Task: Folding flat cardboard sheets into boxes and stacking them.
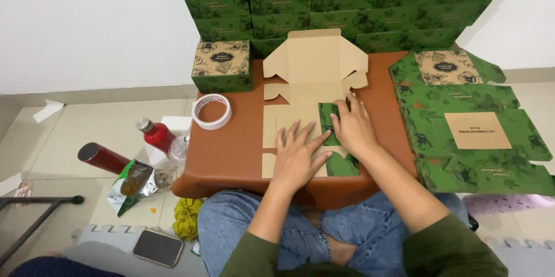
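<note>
Both hands lie flat with fingers spread, grip released, left hand [298,153] and right hand [352,127] pinning a folded green flap [330,120] onto the carton blank [300,89] at frame centre so its crease sets.

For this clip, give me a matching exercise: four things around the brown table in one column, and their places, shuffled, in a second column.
Things:
1. roll of tape
2. finished small box
3. stack of flat green cartons
4. red bottle

Places:
A. on the floor, left of the table
B. at the table's right edge
C. on the table's back left corner
D. on the table, just in front of the small box

Pairs: 1-D, 2-C, 3-B, 4-A

Both the left hand and the right hand press flat on the unfolded carton.
</note>
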